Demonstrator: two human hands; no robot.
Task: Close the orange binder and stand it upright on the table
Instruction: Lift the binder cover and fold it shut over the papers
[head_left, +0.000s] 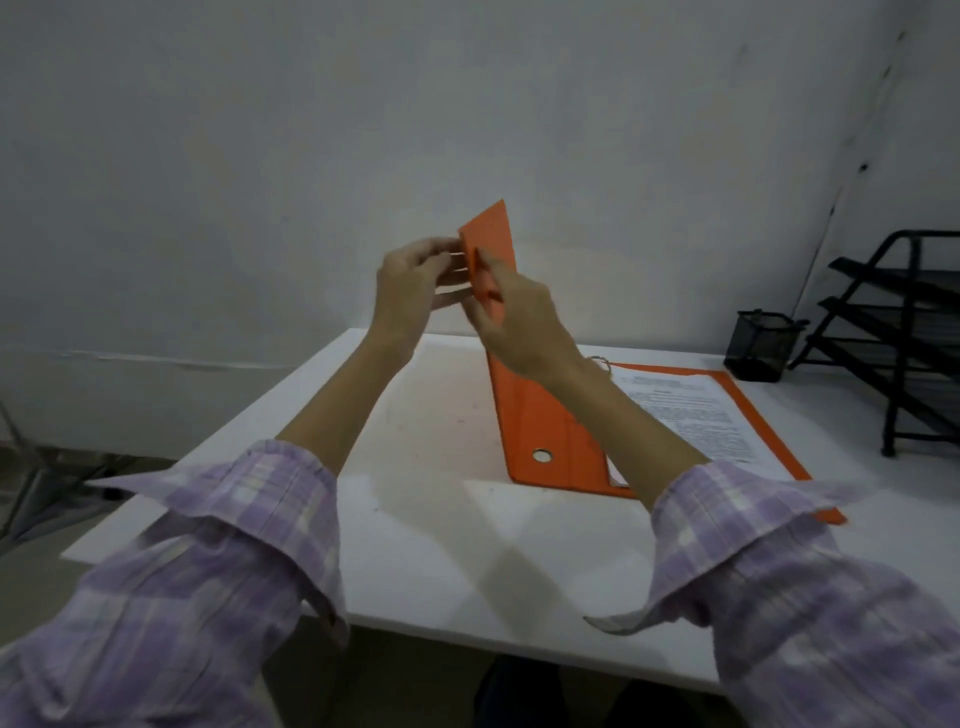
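Observation:
The orange binder (540, 415) lies on the white table (415, 545), half open. Its back cover rests flat at the right with printed sheets (691, 405) on it and a metal ring showing above them. The front cover stands raised almost on end, its top edge well above the table. My left hand (410, 291) grips that top edge from the left. My right hand (519, 322) pinches the same edge from the right, fingers over the cover's face. A round metal eyelet (542, 455) shows low on the spine.
A black mesh pen cup (761, 345) stands at the table's back right, beside a black tiered wire tray rack (904, 332). A pale wall rises just behind the table. The table's left edge drops to a floor with metal legs.

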